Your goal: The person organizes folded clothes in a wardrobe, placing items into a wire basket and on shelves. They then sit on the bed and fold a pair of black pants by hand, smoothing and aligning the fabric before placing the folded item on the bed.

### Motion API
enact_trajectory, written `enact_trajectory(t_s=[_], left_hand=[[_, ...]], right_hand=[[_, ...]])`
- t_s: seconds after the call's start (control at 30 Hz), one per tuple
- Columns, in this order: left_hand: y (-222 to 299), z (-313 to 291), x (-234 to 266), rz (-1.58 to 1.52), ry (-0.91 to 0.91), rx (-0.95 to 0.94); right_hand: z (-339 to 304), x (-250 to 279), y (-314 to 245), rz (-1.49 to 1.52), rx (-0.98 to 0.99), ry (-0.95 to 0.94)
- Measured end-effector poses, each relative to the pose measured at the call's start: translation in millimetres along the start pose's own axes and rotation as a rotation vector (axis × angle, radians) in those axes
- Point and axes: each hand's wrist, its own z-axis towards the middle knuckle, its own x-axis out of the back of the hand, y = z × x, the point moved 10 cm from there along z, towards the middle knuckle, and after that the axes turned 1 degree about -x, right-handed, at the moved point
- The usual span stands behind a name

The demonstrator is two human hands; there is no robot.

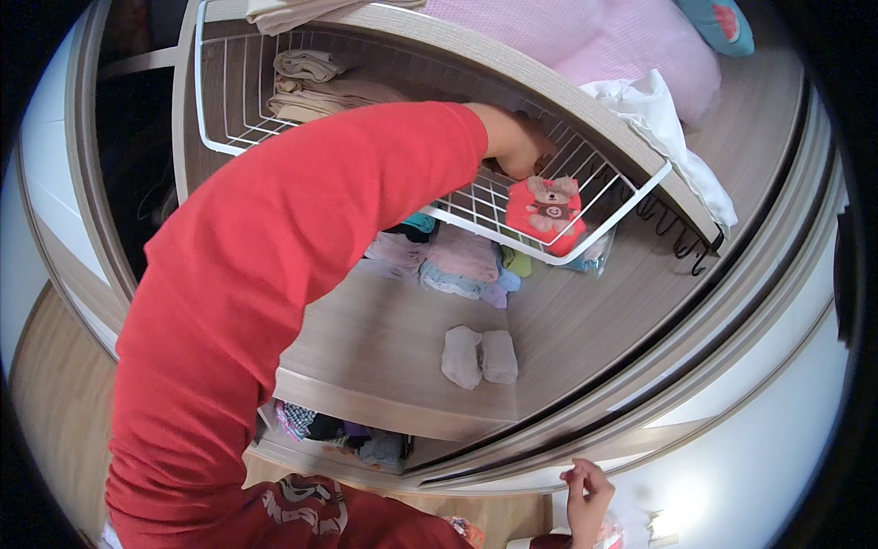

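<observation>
My left arm, in a red sleeve, reaches across into a white wire basket in the wardrobe. Inside it, my left hand is lowered toward the wires, its fingers in shadow and mostly hidden, so any hold cannot be made out. Just right of that hand lies a red folded cloth item with a bear design. Folded beige cloths are stacked at the basket's left end. Away from the wardrobe, my right hand is raised at the bottom right, fingers loosely bent and apart, with nothing visible in it.
Below the basket, folded clothes and two pale rolled bundles lie on a wooden shelf. Pink bedding and a white cloth rest above. Dark hooks hang at the right, near the sliding-door tracks.
</observation>
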Motion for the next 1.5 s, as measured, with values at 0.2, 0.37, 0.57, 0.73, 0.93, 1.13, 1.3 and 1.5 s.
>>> enact_trajectory(t_s=[0.2,0.37,0.57,0.73,0.93,1.13,1.3,1.5], left_hand=[[-13,36,-35,-0.081,-0.020,-0.046],[-6,18,-20,-0.140,0.057,-0.174],[17,-5,1,-0.034,0.197,-0.241],[13,-14,2,0.074,0.230,-0.193],[16,-36,30,-0.019,0.311,-0.181],[62,-131,65,0.290,0.644,-0.386],[98,-209,95,0.257,0.916,-0.394],[137,-255,55,0.120,0.862,-0.277]], right_hand=[[-34,24,53,-0.094,-0.220,-0.077],[-37,22,58,-0.154,-0.250,-0.097],[-28,6,46,-0.068,-0.181,-0.123],[-14,-19,14,-0.061,-0.087,-0.199],[-18,-31,15,-0.017,-0.075,-0.220],[-12,-35,6,-0.045,0.043,-0.173],[1,-55,-78,0.211,0.315,-0.132],[23,-103,-214,0.897,0.500,-0.459]])
